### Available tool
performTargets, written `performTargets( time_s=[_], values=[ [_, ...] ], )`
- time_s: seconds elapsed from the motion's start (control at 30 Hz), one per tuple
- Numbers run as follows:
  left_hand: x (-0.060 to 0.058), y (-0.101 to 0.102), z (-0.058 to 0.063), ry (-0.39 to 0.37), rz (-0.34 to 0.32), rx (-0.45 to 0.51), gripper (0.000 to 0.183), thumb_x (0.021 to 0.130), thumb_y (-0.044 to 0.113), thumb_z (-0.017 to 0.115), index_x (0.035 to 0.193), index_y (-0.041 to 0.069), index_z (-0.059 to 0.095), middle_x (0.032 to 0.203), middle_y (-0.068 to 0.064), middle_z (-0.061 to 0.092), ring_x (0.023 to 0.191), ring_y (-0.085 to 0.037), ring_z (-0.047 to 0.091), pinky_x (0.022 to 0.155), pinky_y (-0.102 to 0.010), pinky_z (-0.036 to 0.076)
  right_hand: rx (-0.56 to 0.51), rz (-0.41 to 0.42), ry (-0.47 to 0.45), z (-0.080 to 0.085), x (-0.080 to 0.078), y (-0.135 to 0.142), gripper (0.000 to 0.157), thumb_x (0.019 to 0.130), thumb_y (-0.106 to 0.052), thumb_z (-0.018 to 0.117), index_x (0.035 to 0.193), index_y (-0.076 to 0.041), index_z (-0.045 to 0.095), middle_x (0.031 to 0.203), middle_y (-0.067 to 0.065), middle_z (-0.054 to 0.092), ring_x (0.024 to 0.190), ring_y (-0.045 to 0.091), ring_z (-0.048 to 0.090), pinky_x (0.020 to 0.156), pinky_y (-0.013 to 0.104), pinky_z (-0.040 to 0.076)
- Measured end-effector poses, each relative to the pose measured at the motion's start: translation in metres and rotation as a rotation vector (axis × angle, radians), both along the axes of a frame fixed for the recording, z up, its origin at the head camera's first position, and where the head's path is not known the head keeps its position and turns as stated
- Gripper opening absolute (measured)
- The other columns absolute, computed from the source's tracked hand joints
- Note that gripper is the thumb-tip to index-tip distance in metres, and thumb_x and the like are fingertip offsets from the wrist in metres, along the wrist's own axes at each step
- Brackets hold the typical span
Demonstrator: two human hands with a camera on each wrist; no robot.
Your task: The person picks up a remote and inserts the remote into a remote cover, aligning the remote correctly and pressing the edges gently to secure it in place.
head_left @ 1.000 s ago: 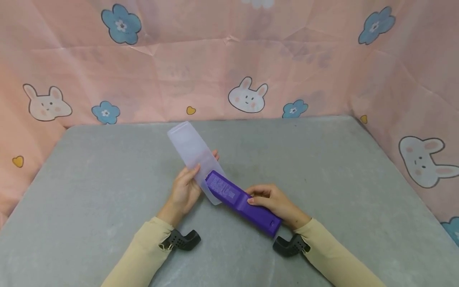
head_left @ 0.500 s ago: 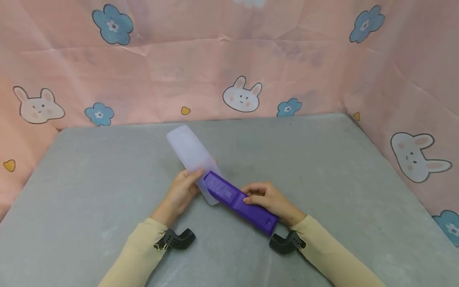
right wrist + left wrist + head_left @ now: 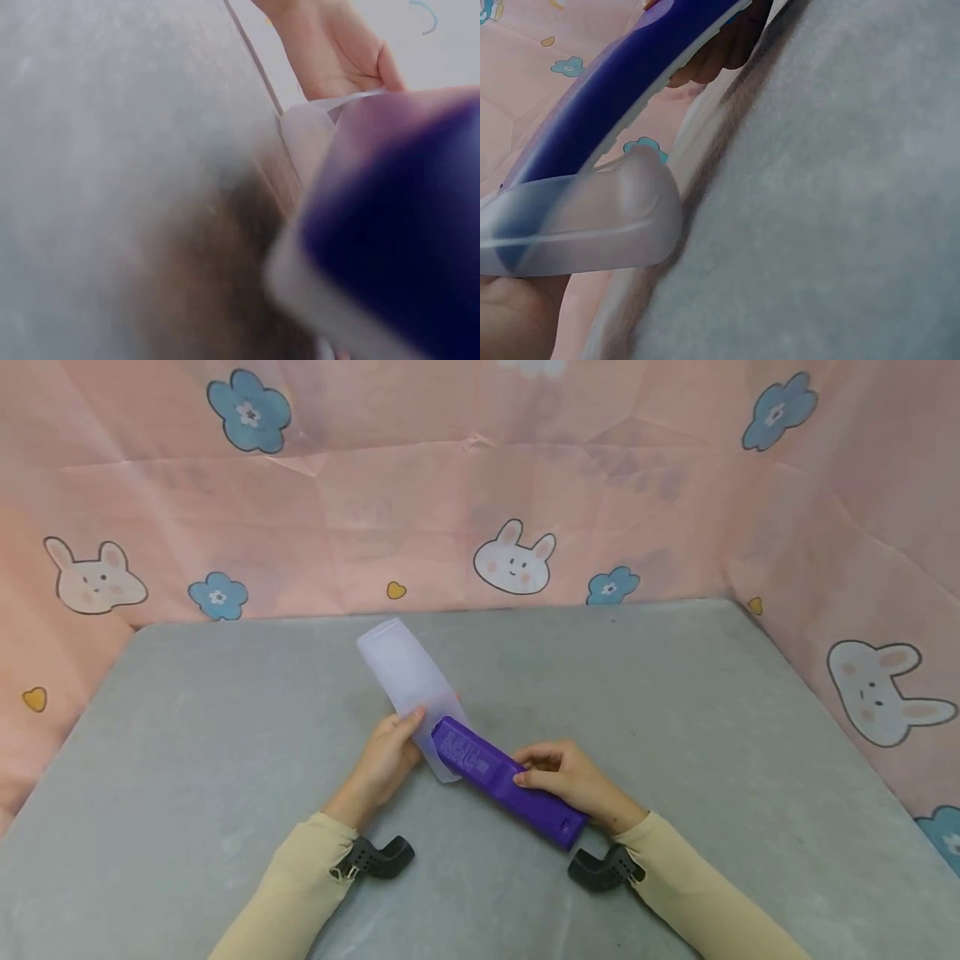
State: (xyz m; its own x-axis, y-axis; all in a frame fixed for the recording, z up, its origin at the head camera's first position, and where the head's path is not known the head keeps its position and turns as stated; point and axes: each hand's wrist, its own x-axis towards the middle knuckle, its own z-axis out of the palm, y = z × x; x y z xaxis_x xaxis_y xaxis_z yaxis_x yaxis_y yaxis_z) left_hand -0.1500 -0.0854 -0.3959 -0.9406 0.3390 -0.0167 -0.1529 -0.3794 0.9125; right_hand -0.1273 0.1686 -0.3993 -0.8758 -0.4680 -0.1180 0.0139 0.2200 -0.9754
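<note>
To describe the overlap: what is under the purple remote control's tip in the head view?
The translucent sleeve: its near end shows alongside. The purple remote control covers the part directly beneath.

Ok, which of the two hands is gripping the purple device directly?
The right hand: its thumb lies on the purple device. The left hand, by contrast, grips the translucent cover.

Cover (image 3: pixel 405 670) left of remote (image 3: pixel 504 782), both above table (image 3: pixel 697 718); cloth (image 3: pixel 360 510) behind.
</note>
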Motion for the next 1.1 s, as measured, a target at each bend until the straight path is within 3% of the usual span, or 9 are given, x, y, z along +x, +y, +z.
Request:
performTargets(
  time_s=[0.23, 0.47, 0.6, 0.83, 1.1],
  values=[
    [0.0014, 0.0013, 0.0013, 0.037, -0.028, 0.082, 0.048, 0.105, 0.015, 0.028, 0.139, -0.018, 0.025, 0.145, -0.028, 0.029, 0.121, -0.010, 0.051, 0.110, -0.037, 0.030, -0.070, -0.048, 0.004, -0.0027, 0.0016, -0.0013, 0.026, 0.085, -0.005, 0.066, 0.105, 0.012, 0.066, 0.083, -0.001, 0.069, 0.069, 0.006, 0.058, 0.063, 0.018, 0.049],
    [0.0030, 0.0027, 0.0020, 0.031, -0.077, 0.165, 0.047, 0.104, 0.011, 0.025, 0.143, -0.015, 0.019, 0.146, -0.031, 0.025, 0.125, -0.016, 0.048, 0.111, -0.037, 0.029, -0.135, -0.043, 0.001, -0.0059, 0.0019, -0.0002, 0.028, 0.085, -0.004, 0.064, 0.106, 0.014, 0.064, 0.093, 0.003, 0.069, 0.075, 0.008, 0.060, 0.065, 0.019, 0.051],
    [0.0022, 0.0016, 0.0003, 0.048, -0.097, 0.180, 0.047, 0.104, 0.011, 0.027, 0.144, -0.013, 0.018, 0.145, -0.032, 0.025, 0.129, -0.021, 0.045, 0.110, -0.037, 0.031, -0.139, -0.015, 0.007, -0.0060, 0.0009, -0.0002, 0.029, 0.086, -0.004, 0.064, 0.108, 0.014, 0.064, 0.099, 0.006, 0.068, 0.078, 0.009, 0.060, 0.067, 0.020, 0.051],
    [0.0019, 0.0017, 0.0001, 0.077, -0.103, 0.170, 0.048, 0.103, 0.010, 0.030, 0.143, -0.014, 0.020, 0.143, -0.026, 0.034, 0.127, -0.019, 0.047, 0.107, -0.035, 0.035, -0.131, -0.006, 0.005, -0.0049, 0.0002, 0.0003, 0.030, 0.086, -0.005, 0.064, 0.109, 0.013, 0.064, 0.102, 0.007, 0.067, 0.081, 0.010, 0.060, 0.068, 0.020, 0.051],
    [0.0039, 0.0016, 0.0033, 0.087, -0.096, 0.165, 0.048, 0.103, 0.011, 0.033, 0.144, -0.012, 0.023, 0.144, -0.022, 0.039, 0.131, -0.021, 0.043, 0.107, -0.035, 0.035, -0.083, -0.009, -0.022, -0.0033, 0.0008, -0.0020, 0.026, 0.087, -0.008, 0.064, 0.104, 0.011, 0.065, 0.093, 0.004, 0.067, 0.074, 0.009, 0.059, 0.063, 0.020, 0.050]
  ],
)
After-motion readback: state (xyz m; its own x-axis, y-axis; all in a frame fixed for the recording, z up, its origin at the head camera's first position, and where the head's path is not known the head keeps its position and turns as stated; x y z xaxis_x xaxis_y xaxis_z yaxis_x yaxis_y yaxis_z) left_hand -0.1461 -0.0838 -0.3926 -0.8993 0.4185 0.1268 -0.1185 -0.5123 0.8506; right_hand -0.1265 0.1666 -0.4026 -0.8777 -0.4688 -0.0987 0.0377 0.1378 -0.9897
